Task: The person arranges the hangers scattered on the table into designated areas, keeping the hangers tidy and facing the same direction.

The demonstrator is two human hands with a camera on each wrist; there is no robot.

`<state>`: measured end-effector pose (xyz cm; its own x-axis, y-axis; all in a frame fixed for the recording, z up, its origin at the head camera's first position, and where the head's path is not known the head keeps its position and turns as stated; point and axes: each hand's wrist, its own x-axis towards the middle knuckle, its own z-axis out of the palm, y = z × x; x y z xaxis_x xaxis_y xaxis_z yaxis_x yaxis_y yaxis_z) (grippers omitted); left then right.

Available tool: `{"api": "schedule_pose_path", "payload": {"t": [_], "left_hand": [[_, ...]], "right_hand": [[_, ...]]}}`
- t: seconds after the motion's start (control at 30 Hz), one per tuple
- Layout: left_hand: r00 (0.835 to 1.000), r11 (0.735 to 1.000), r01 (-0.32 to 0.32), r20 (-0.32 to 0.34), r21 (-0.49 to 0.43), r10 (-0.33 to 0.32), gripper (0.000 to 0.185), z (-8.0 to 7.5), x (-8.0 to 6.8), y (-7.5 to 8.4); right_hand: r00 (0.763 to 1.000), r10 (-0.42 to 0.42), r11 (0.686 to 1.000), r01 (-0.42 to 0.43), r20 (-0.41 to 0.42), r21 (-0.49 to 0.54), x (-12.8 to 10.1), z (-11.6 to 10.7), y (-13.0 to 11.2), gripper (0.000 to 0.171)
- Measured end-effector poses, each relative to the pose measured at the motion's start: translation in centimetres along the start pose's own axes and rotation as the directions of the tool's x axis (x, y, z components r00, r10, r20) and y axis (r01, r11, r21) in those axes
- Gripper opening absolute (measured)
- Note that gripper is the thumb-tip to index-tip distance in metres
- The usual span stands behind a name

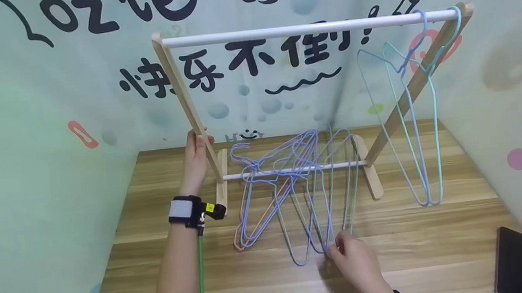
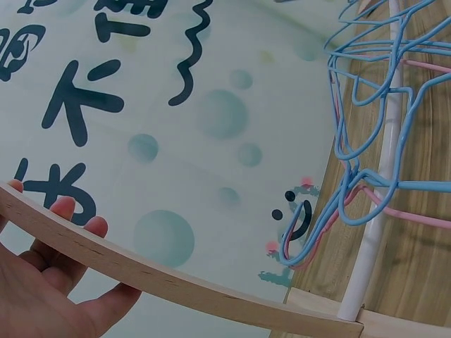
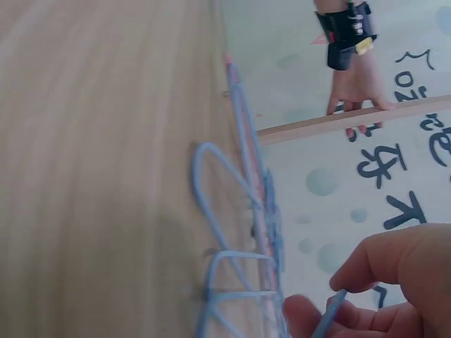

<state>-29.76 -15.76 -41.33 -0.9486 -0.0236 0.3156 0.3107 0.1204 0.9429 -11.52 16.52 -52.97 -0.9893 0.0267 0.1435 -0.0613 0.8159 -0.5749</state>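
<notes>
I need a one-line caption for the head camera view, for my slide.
Left hand grips the wooden rack's leg while right hand pinches a wire hanger in the tabletop pile.

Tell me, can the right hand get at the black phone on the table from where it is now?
Probably yes: the right hand pinches a blue hanger, but only bare table lies between it and the phone.

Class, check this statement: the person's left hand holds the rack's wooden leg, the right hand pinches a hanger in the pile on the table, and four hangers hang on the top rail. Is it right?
Not quite. In the head view only two hangers hang on the top rail, not four. The rest stands: the left hand holds the wooden leg, and the right hand pinches a hanger in the pile on the table.
</notes>
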Motion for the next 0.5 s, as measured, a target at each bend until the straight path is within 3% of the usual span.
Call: {"api": "schedule_pose_path", "payload": {"t": [0.13, 0.33, 0.5], "left_hand": [[1.0, 1.0, -0.011, -0.004, 0.01, 0.011, 0.04, 0.0, -0.2, 0.2], [1.0, 0.999, -0.026, 0.001, 0.038, 0.026, 0.039, 0.0, 0.0, 0.0], [1.0, 0.998, -0.018, -0.017, 0.055, 0.019, 0.04, -0.1, 0.7, -1.6]], "right_hand": [[0.999, 0.032, 0.998, -0.031, -0.022, 0.059, -0.1, -1.2, -0.7, 0.004], [0.99, 0.077, 0.981, -0.054, -0.119, 0.186, -0.3, -2.9, -1.4, 0.01], [0.973, 0.107, 0.951, -0.04, -0.206, 0.307, -0.5, -4.2, -1.8, 0.008]]}}
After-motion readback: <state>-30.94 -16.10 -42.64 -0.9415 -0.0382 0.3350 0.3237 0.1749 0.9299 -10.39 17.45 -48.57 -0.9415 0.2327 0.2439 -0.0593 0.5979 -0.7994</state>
